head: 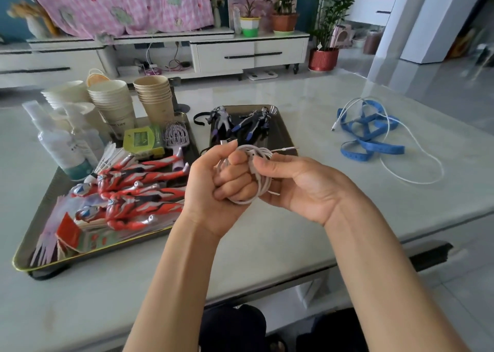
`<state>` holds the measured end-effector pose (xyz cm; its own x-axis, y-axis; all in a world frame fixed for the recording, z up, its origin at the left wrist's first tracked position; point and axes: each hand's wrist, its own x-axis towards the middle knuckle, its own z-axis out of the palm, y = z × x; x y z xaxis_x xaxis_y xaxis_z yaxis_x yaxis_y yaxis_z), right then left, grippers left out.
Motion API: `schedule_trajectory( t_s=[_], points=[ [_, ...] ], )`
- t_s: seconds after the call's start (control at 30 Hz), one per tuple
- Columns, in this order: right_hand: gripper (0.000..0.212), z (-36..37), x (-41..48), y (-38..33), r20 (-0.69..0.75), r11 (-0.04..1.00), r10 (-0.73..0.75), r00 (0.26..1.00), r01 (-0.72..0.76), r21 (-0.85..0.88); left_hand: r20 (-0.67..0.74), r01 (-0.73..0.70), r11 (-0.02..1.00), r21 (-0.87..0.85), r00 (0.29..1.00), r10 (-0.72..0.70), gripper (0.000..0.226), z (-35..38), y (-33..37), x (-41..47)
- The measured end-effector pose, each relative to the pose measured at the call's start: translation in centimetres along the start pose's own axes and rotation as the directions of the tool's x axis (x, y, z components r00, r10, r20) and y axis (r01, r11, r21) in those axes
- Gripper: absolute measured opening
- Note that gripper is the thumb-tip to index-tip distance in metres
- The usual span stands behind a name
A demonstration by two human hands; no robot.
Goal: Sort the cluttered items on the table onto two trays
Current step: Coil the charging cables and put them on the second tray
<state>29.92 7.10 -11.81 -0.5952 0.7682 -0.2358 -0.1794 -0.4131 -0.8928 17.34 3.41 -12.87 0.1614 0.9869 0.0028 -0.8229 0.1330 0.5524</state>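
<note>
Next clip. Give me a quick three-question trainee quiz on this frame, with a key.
1. True or false: the left hand and right hand both hold the coiled white cable.
2. What lies loose on the table on the person's right? A) a blue strap and a loose white cable B) scissors C) two spoons
3. Fill in: the smaller tray holds two ____ toy figures.
Key: 1 true; 2 A; 3 dark.
</note>
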Motion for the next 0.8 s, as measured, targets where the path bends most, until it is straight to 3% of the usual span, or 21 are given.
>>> schedule_trajectory(
  t_s=[0.07,0.13,0.2,0.3,0.37,0.47,0.57,0.67,0.8],
  points=[
    [0.052,-0.4,0.0,-0.2,0.075,0.998,0.034,0.997,-0.03,-0.049,-0.018,0.036,0.998,0.043,0.999,-0.035,0.034,0.0,0.1,0.0],
    [0.033,-0.6,0.0,-0.1,0.113,0.992,0.045,0.993,-0.031,-0.12,-0.073,0.053,0.99,0.132,0.996,-0.043,0.034,0.0,0.2,0.0],
    [0.018,-0.5,0.1,0.0,0.071,0.981,0.044,0.997,-0.029,-0.189,-0.18,0.047,0.955,0.294,0.984,0.007,0.036,-0.1,0.0,0.2],
    [0.014,-0.5,0.8,0.4,-0.09,0.929,-0.007,0.996,-0.027,-0.369,-0.3,0.016,0.777,0.629,0.928,0.223,0.04,-0.3,-0.8,0.5],
    [0.009,0.0,1.3,0.9,-0.171,0.881,-0.071,0.983,-0.018,-0.472,-0.301,-0.018,0.669,0.743,0.885,0.357,0.04,-0.2,-1.3,0.7],
    [0.009,0.7,1.6,1.1,-0.222,0.852,-0.161,0.962,0.022,-0.523,-0.334,-0.052,0.76,0.648,0.877,0.345,0.037,0.2,-1.4,0.7],
    [0.014,0.7,1.3,0.7,-0.188,0.827,-0.192,0.963,0.056,-0.559,-0.323,-0.064,0.92,0.386,0.925,0.199,0.036,0.8,-1.3,0.5],
    [0.023,0.4,0.7,0.2,-0.136,0.904,-0.108,0.985,0.041,-0.426,-0.277,-0.056,0.97,0.238,0.953,0.123,0.036,1.3,-1.2,0.3],
    [0.01,0.3,0.5,0.1,-0.063,0.974,-0.056,0.996,0.041,-0.222,-0.255,-0.062,0.981,0.185,0.961,0.109,0.037,1.8,-1.4,0.4]
  ],
)
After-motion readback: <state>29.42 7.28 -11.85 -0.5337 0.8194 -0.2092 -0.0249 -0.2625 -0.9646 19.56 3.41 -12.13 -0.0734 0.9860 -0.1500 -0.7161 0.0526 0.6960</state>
